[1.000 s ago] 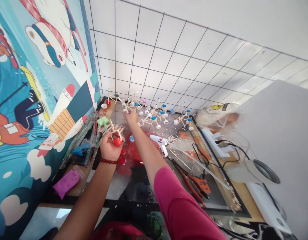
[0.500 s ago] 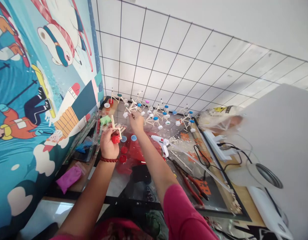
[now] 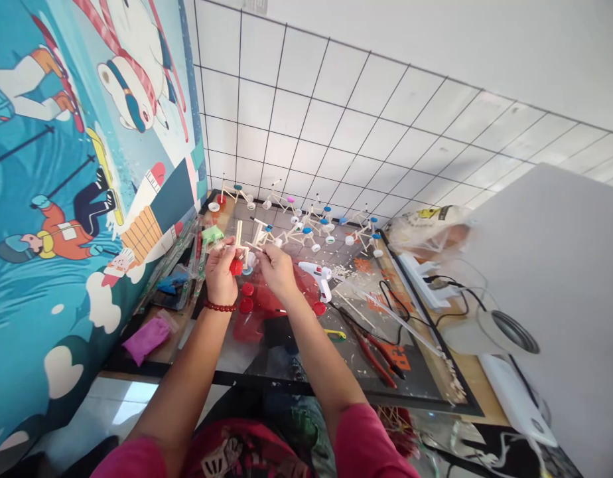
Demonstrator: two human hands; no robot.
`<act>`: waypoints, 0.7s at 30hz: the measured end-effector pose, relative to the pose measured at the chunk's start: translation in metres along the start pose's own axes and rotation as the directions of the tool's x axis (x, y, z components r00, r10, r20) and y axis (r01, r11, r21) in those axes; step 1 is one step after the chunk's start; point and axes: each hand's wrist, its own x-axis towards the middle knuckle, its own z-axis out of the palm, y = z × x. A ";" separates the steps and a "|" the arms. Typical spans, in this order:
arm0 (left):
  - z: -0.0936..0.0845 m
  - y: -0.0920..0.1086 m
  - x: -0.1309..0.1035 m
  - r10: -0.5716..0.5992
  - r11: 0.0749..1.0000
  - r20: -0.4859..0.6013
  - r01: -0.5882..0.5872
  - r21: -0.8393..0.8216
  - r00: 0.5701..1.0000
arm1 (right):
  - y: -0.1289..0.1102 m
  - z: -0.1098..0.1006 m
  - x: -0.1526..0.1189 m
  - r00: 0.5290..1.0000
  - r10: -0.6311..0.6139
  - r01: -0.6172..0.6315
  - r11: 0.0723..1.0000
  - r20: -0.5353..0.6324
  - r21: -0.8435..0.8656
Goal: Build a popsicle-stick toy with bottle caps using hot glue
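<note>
My left hand [image 3: 221, 275] is closed around a small wooden-stick frame [image 3: 238, 234] with a red bottle cap [image 3: 235, 267] at its lower end. Close beside it, my right hand [image 3: 277, 269] pinches a light wooden stick [image 3: 253, 247]. That stick appears to belong to a stick model [image 3: 259, 230] with white caps just beyond the fingertips, though the fingers partly hide the join. The two pieces nearly meet, and I cannot tell whether they touch. A blue cap [image 3: 247, 270] lies below them on the table.
Several stick models with caps [image 3: 307, 231] stand along the back. A white glue gun [image 3: 318, 273] lies right of my right hand, with red-handled pliers [image 3: 373, 358] and a yellow cutter [image 3: 335, 335] nearer. Red caps [image 3: 245, 305] lie in front. A pink packet [image 3: 147, 338] sits at left.
My right hand has come back from the models at the rear, bringing a stick piece toward the frame in my left hand. My left hand still holds its frame. The view has shifted slightly.
</note>
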 end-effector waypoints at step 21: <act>-0.005 -0.008 0.003 -0.070 0.996 0.130 0.063 0.057 0.989 | 0.005 -0.012 0.000 0.984 -0.040 0.009 0.985 0.176 0.174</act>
